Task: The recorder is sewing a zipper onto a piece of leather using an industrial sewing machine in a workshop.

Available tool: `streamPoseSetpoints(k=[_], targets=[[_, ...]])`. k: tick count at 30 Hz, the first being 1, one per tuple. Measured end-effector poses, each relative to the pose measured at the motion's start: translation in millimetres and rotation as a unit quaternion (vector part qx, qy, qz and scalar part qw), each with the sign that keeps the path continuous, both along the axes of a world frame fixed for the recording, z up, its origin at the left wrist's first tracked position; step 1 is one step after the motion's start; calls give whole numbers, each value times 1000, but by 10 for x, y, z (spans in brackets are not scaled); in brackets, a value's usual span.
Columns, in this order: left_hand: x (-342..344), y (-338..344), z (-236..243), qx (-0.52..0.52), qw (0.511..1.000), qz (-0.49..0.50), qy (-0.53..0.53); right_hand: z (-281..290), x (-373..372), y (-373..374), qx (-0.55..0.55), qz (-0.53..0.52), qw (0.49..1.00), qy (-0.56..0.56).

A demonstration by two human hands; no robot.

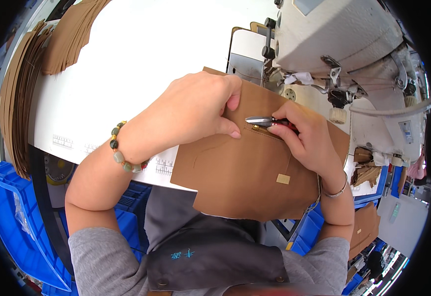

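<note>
My right hand (pixel 306 135) grips small black-and-red metal snips (pixel 260 121); my left hand (pixel 193 108) touches the brown fabric panel (pixel 240 172), grip unclear.

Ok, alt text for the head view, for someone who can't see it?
A person's right hand holds snips at a stitched slot in a brown panel; the left hand rests on the panel. A sewing machine stands at upper right.

Left hand (pixel 190 106) palm-down (thumb (pixel 228 129) apart), right hand (pixel 305 133) curled, arms (pixel 94 190) bent.

Two hands (pixel 190 106) (pixel 306 135); one pointed tool (pixel 260 121); two bracelets (pixel 118 157) (pixel 342 189).
</note>
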State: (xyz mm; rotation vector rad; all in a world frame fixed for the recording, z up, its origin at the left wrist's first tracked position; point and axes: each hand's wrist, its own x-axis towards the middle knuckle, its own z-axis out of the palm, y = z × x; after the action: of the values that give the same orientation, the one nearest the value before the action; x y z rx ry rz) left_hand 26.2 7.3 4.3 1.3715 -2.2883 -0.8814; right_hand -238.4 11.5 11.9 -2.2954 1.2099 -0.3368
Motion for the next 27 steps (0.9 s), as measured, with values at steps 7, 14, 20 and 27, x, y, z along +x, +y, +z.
streamPoseSetpoints(k=[7, 14, 20, 27], targets=[[0, -1, 4, 4, 1000, 4, 3, -6, -52, -66, 62, 20, 998, -22], [-9, 3, -109, -54, 993, -46, 91, 40, -121, -93, 32, -8, 999, -11], [-103, 94, -123, -64, 996, -45, 32, 74, -88, -46, 19, 5, 1000, 13], [-150, 122, -81, -62, 997, -47, -7, 75, 3, -38, -18, 45, 999, 18]])
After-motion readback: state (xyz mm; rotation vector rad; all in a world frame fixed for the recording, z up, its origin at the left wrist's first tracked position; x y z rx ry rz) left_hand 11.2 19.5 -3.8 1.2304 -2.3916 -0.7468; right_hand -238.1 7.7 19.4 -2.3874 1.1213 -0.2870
